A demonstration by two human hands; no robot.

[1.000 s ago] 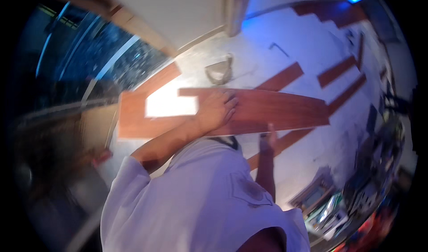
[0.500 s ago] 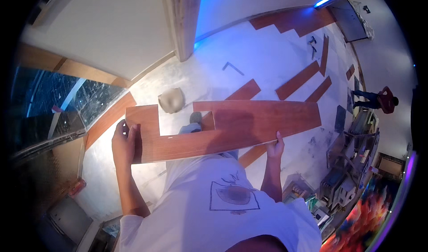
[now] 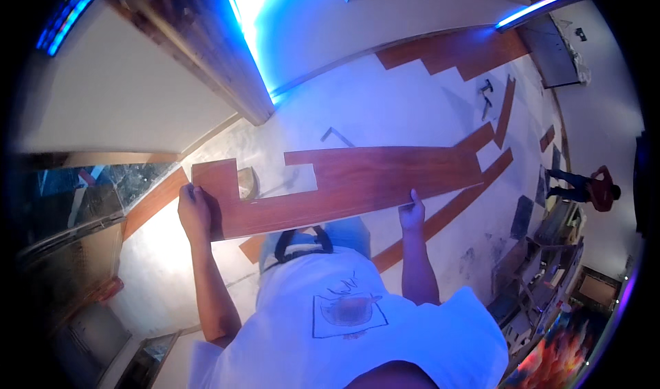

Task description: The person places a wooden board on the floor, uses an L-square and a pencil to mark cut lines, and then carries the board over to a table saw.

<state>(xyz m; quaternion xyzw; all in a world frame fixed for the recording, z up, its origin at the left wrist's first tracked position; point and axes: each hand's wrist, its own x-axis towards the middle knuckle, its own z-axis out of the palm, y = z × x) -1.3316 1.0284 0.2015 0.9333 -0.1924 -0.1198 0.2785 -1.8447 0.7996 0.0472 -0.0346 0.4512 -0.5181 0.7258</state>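
Note:
A long reddish-brown floorboard (image 3: 385,178) with a rectangular notch cut into its far edge is held level in front of my body. My left hand (image 3: 194,210) grips its left end, thumb on the upper face. Farther right, my right hand (image 3: 412,213) holds the near edge, thumb on top and the other fingers hidden below. Through the notch shows part of a round beige object (image 3: 248,182) on the floor. Loose boards, one of them a long strip (image 3: 440,218), lie beneath and beyond the held piece.
A metal square (image 3: 337,136) and a hammer (image 3: 487,88) lie on the pale floor (image 3: 385,107). Laid boards (image 3: 460,52) run along the far wall. A wooden post (image 3: 247,103) stands at left. On the right are a cluttered shelf (image 3: 543,251) and another person (image 3: 591,187).
My view has shifted and my body has turned slightly. The notched board stays in both hands and has moved a little up and left. The round beige object now sits partly behind it.

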